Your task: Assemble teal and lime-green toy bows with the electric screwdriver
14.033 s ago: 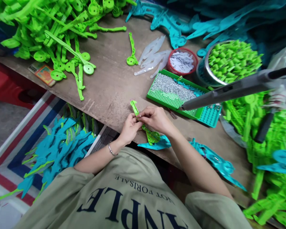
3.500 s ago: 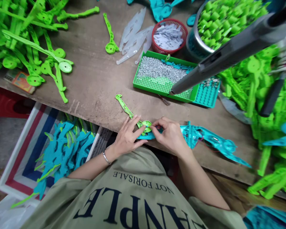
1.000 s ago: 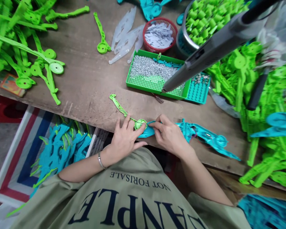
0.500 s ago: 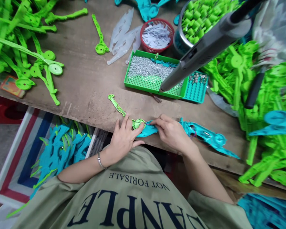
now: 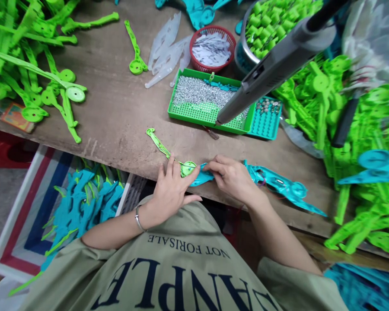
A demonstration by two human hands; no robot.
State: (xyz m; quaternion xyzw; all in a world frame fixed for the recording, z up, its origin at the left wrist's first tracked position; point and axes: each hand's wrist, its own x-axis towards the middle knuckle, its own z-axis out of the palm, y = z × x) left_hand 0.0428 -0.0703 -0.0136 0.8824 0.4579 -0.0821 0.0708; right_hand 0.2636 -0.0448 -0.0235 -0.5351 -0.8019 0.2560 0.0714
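At the near edge of the wooden bench [image 5: 123, 112], my left hand [image 5: 170, 186] presses down on the round end of a long green plastic part [image 5: 160, 146], fingers spread over it. My right hand [image 5: 231, 178] pinches the teal plastic part [image 5: 280, 185] that lies along the edge, right where its tip meets the green part's round end. The teal part stretches to the right and shows small metal pieces and a red wire on it.
A green tray of silver screws [image 5: 203, 98] and a teal tray [image 5: 267, 123] sit behind my hands. A grey power screwdriver [image 5: 272, 65] hangs over them. A red basket [image 5: 212, 46], a metal bowl of green caps [image 5: 272, 21] and green part piles [image 5: 26, 56] surround. Teal parts fill a floor bin [image 5: 84, 203].
Over the last second my hands have stayed on the joined green and teal parts, with only small finger shifts. Fourteen seconds ago both hands held the green part alone, above the bench.
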